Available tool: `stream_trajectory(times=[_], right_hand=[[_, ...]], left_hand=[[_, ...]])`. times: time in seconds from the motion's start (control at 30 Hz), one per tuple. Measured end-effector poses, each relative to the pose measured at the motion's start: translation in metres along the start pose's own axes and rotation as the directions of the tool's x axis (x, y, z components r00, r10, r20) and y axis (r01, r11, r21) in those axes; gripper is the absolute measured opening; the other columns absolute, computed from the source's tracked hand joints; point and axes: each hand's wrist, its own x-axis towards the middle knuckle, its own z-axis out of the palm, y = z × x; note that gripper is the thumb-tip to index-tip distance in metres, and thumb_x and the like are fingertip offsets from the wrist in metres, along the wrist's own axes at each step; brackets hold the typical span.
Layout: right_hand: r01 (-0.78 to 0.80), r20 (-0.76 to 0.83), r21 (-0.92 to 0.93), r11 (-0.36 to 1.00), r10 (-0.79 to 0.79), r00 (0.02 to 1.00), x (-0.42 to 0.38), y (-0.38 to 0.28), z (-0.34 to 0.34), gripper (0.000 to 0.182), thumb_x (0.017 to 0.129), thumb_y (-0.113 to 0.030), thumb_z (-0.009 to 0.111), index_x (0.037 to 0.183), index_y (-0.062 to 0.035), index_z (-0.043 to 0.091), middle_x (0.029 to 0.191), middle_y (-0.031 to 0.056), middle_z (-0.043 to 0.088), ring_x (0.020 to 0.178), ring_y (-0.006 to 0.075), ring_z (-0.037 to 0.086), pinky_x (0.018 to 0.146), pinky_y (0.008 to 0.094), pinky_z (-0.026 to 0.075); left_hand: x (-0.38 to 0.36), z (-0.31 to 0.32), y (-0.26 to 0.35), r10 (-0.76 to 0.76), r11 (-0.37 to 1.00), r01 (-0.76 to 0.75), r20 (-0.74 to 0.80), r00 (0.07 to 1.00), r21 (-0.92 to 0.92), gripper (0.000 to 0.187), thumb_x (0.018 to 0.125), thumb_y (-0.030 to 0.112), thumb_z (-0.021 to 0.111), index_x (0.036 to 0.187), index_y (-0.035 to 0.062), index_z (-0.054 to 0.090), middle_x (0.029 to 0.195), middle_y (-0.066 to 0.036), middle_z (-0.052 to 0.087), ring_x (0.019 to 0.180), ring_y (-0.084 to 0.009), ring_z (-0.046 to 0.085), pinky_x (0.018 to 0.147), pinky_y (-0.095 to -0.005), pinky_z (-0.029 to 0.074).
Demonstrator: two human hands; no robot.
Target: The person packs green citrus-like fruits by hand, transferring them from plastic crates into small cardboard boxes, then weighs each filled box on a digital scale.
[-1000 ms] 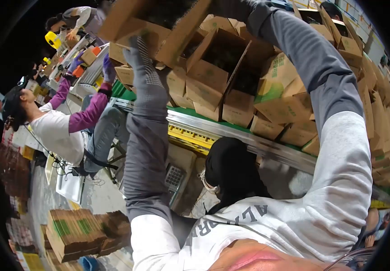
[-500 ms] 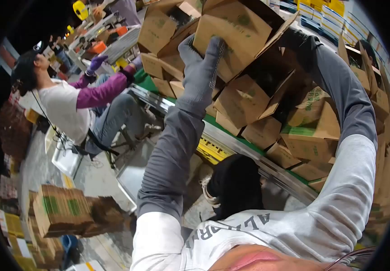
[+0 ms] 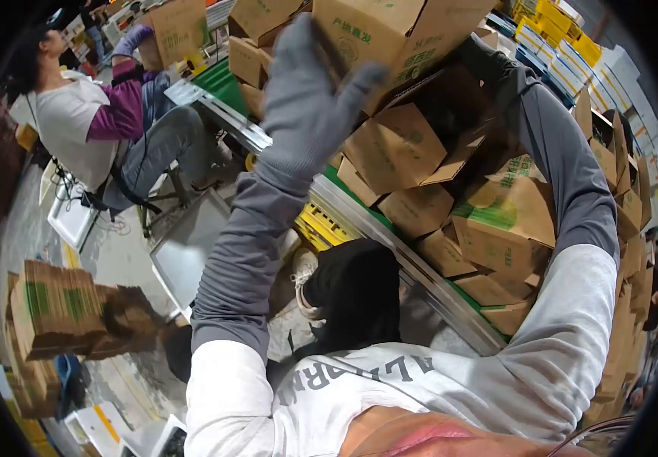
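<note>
My left hand [image 3: 310,99], in a grey knit glove, has its thumb and fingers spread at the near side of a cardboard box [image 3: 401,38] with green print, high in the view. Whether the palm touches the box is unclear. At the upper right, my right hand [image 3: 489,68] wears a dark glove beside the same box; its fingers are hidden in shadow. Below lie more cardboard boxes in a heap, among them one with open flaps [image 3: 397,148] and one with a green print [image 3: 508,221].
A metal-edged conveyor [image 3: 390,236] with a green surface runs diagonally under the boxes. At the left a seated co-worker [image 3: 77,107] holds a cardboard box [image 3: 179,30]. Flattened cartons [image 3: 58,308] are stacked at the lower left. Blue and yellow crates [image 3: 557,38] stand at the upper right.
My left hand has gone from gripping a box with thumb and fingers to spread fingers. The box has turned and shows another printed side. The co-worker's hands now have a box.
</note>
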Motion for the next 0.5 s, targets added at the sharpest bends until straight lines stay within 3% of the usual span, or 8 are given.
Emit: stream_trajectory(times=[0.07, 0.1, 0.2, 0.33, 0.47, 0.5], right_hand=[[0.021, -0.001, -0.016, 1.0, -0.021, 1.0, 0.001, 0.002, -0.001, 0.041, 0.086, -0.018, 0.062, 0.124, -0.0036, 0.053, 0.116, 0.0085, 0.059, 0.106, 0.0202, 0.058, 0.093, 0.0314, 0.045], [0.028, -0.002, -0.035, 0.999, -0.028, 1.0, 0.0, 0.003, -0.001, 0.041, 0.086, -0.017, 0.062, 0.124, -0.0034, 0.053, 0.116, 0.0086, 0.059, 0.106, 0.0202, 0.058, 0.093, 0.0314, 0.045], [0.029, -0.001, -0.086, 0.996, -0.029, 1.0, -0.005, 0.0, -0.001, 0.042, 0.085, -0.016, 0.063, 0.124, -0.0029, 0.053, 0.117, 0.0088, 0.058, 0.107, 0.0202, 0.057, 0.093, 0.0314, 0.045], [0.057, -0.017, -0.126, 0.99, -0.059, 0.998, -0.006, 0.0, -0.003, 0.044, 0.084, -0.015, 0.064, 0.125, -0.0022, 0.052, 0.118, 0.0091, 0.057, 0.108, 0.0203, 0.057, 0.094, 0.0313, 0.045], [0.115, -0.054, -0.154, 0.981, -0.125, 0.991, -0.013, 0.003, -0.017, 0.046, 0.084, -0.013, 0.066, 0.126, -0.0014, 0.051, 0.119, 0.0093, 0.057, 0.109, 0.0203, 0.056, 0.095, 0.0313, 0.045], [0.147, -0.069, -0.173, 0.974, -0.161, 0.985, -0.016, 0.003, -0.023, 0.046, 0.083, -0.013, 0.066, 0.126, -0.0013, 0.051, 0.119, 0.0094, 0.057, 0.109, 0.0203, 0.056, 0.095, 0.0313, 0.044]], left_hand=[[-0.009, 0.007, 0.023, 0.032, 0.999, -0.032, 0.013, 0.999, -0.032, 0.09, 0.084, 0.054, 0.06, 0.142, -0.0018, 0.019, 0.133, -0.029, 0.033, 0.126, -0.041, 0.036, 0.1, -0.0417, 0.037], [-0.004, 0.003, 0.034, -0.067, 0.966, 0.096, 0.123, 0.99, -0.241, 0.096, 0.08, 0.053, 0.064, 0.146, 0.005, 0.014, 0.142, -0.028, 0.024, 0.133, -0.0409, 0.028, 0.107, -0.0411, 0.032], [0.015, -0.003, 0.015, 0.051, 0.962, -0.013, 0.132, 0.99, -0.273, 0.097, 0.076, 0.035, 0.073, 0.149, 0.0106, 0.012, 0.143, -0.022, 0.028, 0.132, -0.0393, 0.03, 0.11, -0.036, 0.026], [0.02, -0.003, -0.006, 0.105, 0.966, -0.064, 0.155, 0.982, -0.249, 0.107, 0.068, 0.034, 0.078, 0.149, 0.0097, 0.012, 0.136, -0.024, 0.034, 0.128, -0.0389, 0.035, 0.106, -0.0395, 0.032], [-0.005, 0.016, -0.02, 0.279, 0.949, -0.278, -0.011, 0.96, -0.149, 0.109, 0.064, 0.033, 0.078, 0.148, 0.0097, 0.014, 0.135, -0.024, 0.034, 0.125, -0.0397, 0.037, 0.104, -0.0412, 0.033], [-0.011, 0.016, -0.019, 0.285, 0.955, -0.287, -0.038, 0.958, -0.078, 0.103, 0.068, 0.029, 0.076, 0.148, 0.0094, 0.014, 0.132, -0.025, 0.038, 0.123, -0.0396, 0.04, 0.103, -0.0395, 0.034]])
